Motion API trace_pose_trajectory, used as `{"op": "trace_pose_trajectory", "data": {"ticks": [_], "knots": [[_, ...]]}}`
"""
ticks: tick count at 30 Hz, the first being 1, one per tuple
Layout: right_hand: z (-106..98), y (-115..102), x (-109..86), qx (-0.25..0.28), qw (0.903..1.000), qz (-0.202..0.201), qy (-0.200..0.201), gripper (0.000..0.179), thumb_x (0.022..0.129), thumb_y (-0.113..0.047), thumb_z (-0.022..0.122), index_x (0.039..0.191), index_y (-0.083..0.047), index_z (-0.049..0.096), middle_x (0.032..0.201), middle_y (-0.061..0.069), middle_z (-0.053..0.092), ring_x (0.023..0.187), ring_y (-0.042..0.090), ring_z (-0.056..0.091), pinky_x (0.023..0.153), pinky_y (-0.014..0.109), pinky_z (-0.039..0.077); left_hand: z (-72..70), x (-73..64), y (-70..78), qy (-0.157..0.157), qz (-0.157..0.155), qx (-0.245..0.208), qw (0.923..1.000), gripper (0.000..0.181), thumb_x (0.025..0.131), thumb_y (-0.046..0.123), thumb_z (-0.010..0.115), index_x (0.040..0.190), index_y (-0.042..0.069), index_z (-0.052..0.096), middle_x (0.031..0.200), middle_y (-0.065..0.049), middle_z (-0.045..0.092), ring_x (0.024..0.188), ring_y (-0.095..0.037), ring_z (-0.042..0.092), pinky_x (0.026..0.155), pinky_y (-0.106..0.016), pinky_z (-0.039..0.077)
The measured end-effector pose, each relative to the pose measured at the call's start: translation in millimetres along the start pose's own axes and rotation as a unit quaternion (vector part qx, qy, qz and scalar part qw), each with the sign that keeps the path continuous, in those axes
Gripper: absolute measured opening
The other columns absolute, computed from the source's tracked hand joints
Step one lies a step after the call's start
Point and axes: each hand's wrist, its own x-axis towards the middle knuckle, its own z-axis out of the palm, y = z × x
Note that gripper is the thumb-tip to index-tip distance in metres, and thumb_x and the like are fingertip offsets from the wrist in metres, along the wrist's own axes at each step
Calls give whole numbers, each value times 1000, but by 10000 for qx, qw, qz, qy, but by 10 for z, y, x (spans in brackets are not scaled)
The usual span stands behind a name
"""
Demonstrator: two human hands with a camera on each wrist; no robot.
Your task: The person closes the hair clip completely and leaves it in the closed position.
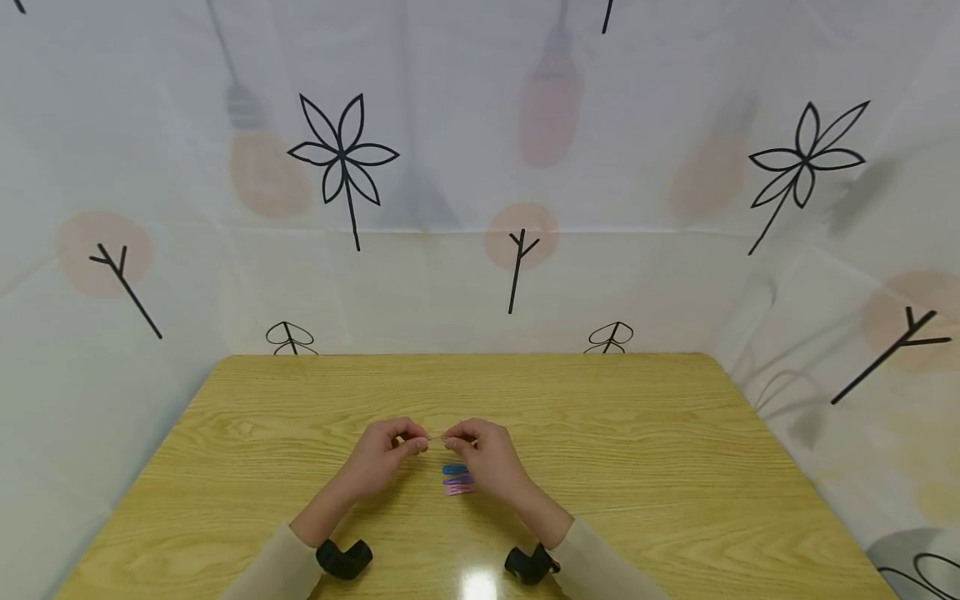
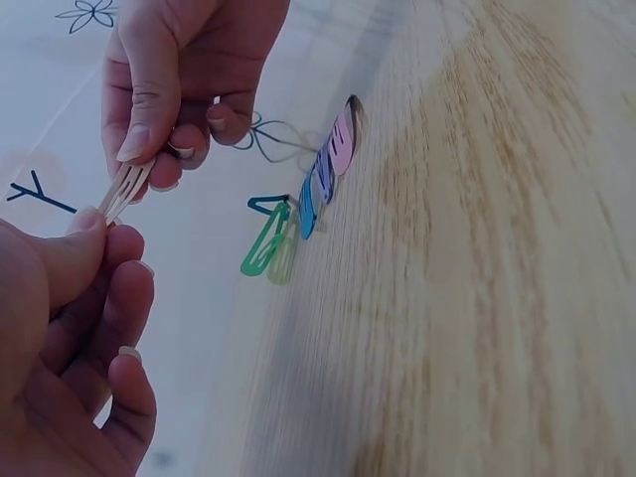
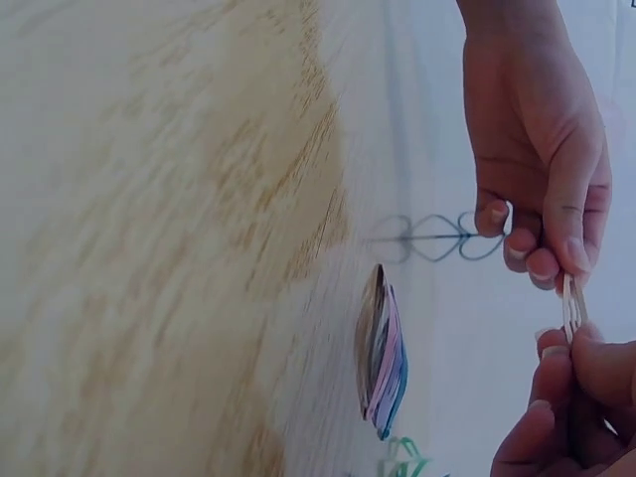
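Note:
A cream snap hair clip [image 2: 127,186] is stretched between my two hands, above the table. My left hand [image 1: 378,454] pinches one end between thumb and fingers. The other end sits in the pinch of my right hand [image 1: 486,454], fingertips close to the left ones. Below the right hand lie a blue clip [image 1: 453,470], a purple clip [image 1: 457,480] and a pink clip [image 1: 460,490], side by side in a short row. In the left wrist view a green clip [image 2: 260,246] shows beyond the blue one; my right hand hides it in the head view.
The wood-grain table [image 1: 637,433] extends around both hands. A pale cloth with printed flowers and twigs [image 1: 435,292] hangs behind it and at both sides. Black wrist cameras [image 1: 344,559] sit by the cream sleeves [image 1: 277,567].

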Motion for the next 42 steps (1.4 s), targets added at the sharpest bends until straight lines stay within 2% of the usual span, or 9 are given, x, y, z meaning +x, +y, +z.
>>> {"op": "trace_pose_trajectory", "data": {"ticks": [8, 19, 26, 33, 36, 42], "knots": [[-12, 1, -18, 33, 10000, 8, 12, 12, 98, -8, 63, 99, -1, 73, 89, 8, 70, 78, 28, 67, 62, 25, 49, 12, 9, -35, -61, 113, -54, 9999, 17, 100, 18, 61, 99, 5, 71, 89, 5, 67, 80, -24, 63, 64, -29, 48], [-22, -6, -27, 93, 9999, -17, -123, 10, 97, -6, 63, 96, -3, 73, 88, 2, 69, 77, 25, 65, 63, 26, 49, 15, 8, -26, -243, 227, -203, 9992, 17, 101, 15, 60, 98, 2, 70, 89, -4, 69, 81, -25, 64, 65, -29, 50], [-17, 15, -22, 165, 9998, 72, -112, 12, 98, -7, 63, 95, -3, 73, 87, 3, 69, 79, 28, 66, 63, 26, 49, 7, 11, -48, -312, 26, -336, 9989, 16, 101, 18, 61, 99, 6, 71, 91, 0, 68, 82, -26, 64, 64, -30, 50], [-22, 65, -8, 136, 9998, 132, -77, 10, 97, -9, 64, 94, -5, 73, 86, 1, 68, 77, 25, 67, 64, 26, 51, 20, 26, -84, -387, -75, -525, 9978, 17, 100, 23, 63, 101, 8, 72, 92, -5, 68, 80, -31, 63, 63, -30, 51], [-27, 66, -3, 115, 9998, 161, -52, 10, 97, -8, 65, 93, -5, 74, 84, 0, 68, 75, 23, 66, 62, 26, 51, 22, 25, -82, -379, -77, -474, 9981, 15, 100, 23, 64, 102, 10, 72, 93, -5, 68, 78, -29, 63, 63, -29, 50], [-33, 83, 1, 39, 9997, 258, -23, 8, 95, -8, 68, 92, -5, 74, 82, -1, 69, 73, 17, 65, 62, 25, 51, 24, 29, -62, -281, 17, -280, 9992, 10, 98, 21, 66, 101, 16, 74, 95, 3, 68, 75, -17, 59, 63, -28, 48]]}}
